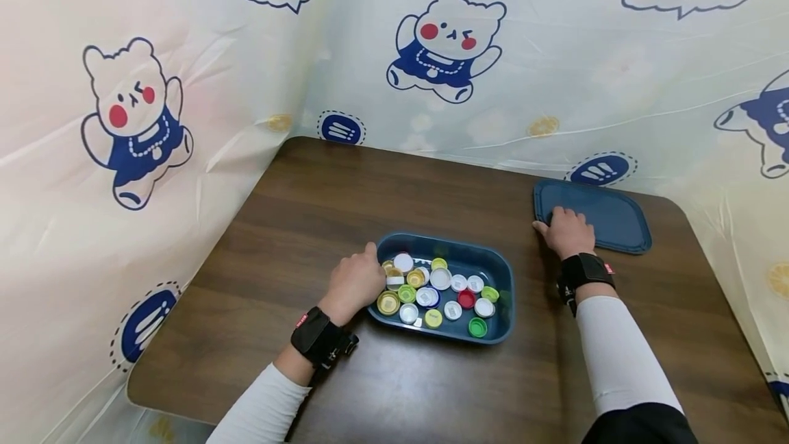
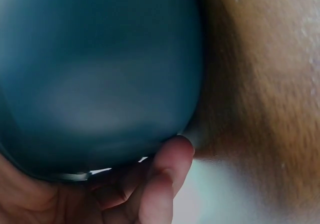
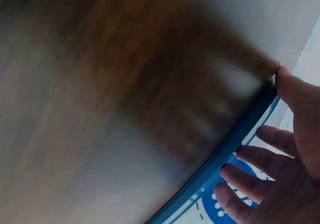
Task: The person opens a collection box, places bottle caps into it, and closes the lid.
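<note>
A dark blue plastic box (image 1: 474,255) holds several loose bottle caps (image 1: 440,278) in white, yellow, green and red. At its left end, my left hand (image 1: 354,283) grips the end wall. The left wrist view shows the box's smooth outside close up, with fingertips (image 2: 172,159) bent at its edge. Further right lies a flat blue lid (image 1: 610,218). My right hand (image 1: 567,233) rests over the lid's near left part. In the right wrist view the thumb (image 3: 292,86) touches the lid's edge while the other fingers are spread loosely along it.
Both things lie on a brown wood-grain table (image 1: 382,187). A pale curtain (image 1: 259,60) with printed bears hangs behind the table and along its left side. The lid lies close to the table's back edge.
</note>
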`<state>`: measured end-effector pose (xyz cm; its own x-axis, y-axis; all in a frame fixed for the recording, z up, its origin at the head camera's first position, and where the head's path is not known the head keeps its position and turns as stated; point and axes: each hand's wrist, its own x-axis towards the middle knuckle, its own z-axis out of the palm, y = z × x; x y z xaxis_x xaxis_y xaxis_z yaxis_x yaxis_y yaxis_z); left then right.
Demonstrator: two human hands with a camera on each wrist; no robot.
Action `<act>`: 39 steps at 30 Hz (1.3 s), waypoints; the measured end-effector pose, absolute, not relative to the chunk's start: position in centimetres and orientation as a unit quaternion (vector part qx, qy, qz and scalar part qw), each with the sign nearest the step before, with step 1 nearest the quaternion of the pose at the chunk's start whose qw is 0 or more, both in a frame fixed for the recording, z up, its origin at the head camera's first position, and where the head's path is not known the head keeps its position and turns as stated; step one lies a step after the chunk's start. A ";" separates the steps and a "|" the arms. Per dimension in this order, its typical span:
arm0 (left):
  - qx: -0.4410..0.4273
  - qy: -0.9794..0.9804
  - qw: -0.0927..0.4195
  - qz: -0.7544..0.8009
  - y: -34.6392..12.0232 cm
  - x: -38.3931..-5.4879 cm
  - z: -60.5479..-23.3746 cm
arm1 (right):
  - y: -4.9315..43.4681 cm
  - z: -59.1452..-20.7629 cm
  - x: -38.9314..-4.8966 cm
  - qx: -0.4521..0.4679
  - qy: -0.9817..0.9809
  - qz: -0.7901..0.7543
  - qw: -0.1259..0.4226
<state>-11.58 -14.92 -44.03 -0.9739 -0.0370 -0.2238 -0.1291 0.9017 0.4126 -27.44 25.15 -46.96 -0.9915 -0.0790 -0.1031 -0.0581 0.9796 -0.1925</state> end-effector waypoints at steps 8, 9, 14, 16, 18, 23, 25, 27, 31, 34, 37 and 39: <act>-0.034 0.967 0.110 0.226 -14.6 -11.9 -43.9 | 25.3 -45.3 -27.4 -0.107 0.993 -0.040 0.022; -0.034 0.967 0.112 0.228 -14.5 -12.0 -43.9 | 25.6 -44.8 -27.5 -0.112 0.993 -0.037 0.001; -0.030 0.965 0.113 0.235 -14.2 -12.5 -43.7 | 27.4 -40.8 -27.7 -0.094 0.988 -0.037 -0.117; -0.027 0.965 0.113 0.234 -14.3 -12.5 -43.5 | 28.0 -38.4 -27.4 -0.072 0.985 -0.048 -0.147; -0.024 0.966 0.113 0.230 -14.5 -12.5 -43.5 | 28.4 -35.9 -26.8 -0.036 0.985 -0.070 -0.152; -0.017 0.968 0.112 0.225 -15.2 -12.3 -43.3 | 28.3 -30.4 -23.9 0.047 0.962 -0.181 -0.201; -0.013 0.968 0.112 0.224 -15.5 -12.2 -42.9 | 27.8 -28.9 -22.4 0.071 0.939 -0.240 -0.235; -0.008 0.969 0.105 0.225 -15.7 -12.1 -42.3 | 27.2 -27.9 -20.9 0.098 0.910 -0.313 -0.256; 0.027 0.964 0.048 0.260 -15.8 -12.3 -40.2 | 25.1 -27.2 -18.0 0.121 0.806 -0.532 -0.229; 0.072 0.938 0.007 0.339 -15.4 -12.6 -38.5 | 22.9 -28.1 -15.6 0.099 0.672 -0.714 -0.169; 0.105 0.885 0.003 0.454 -14.7 -12.8 -37.1 | 20.6 -29.9 -12.9 0.053 0.593 -0.798 -0.096; 0.121 0.835 0.007 0.537 -14.4 -12.9 -36.5 | 19.1 -31.1 -11.3 0.024 0.591 -0.805 -0.050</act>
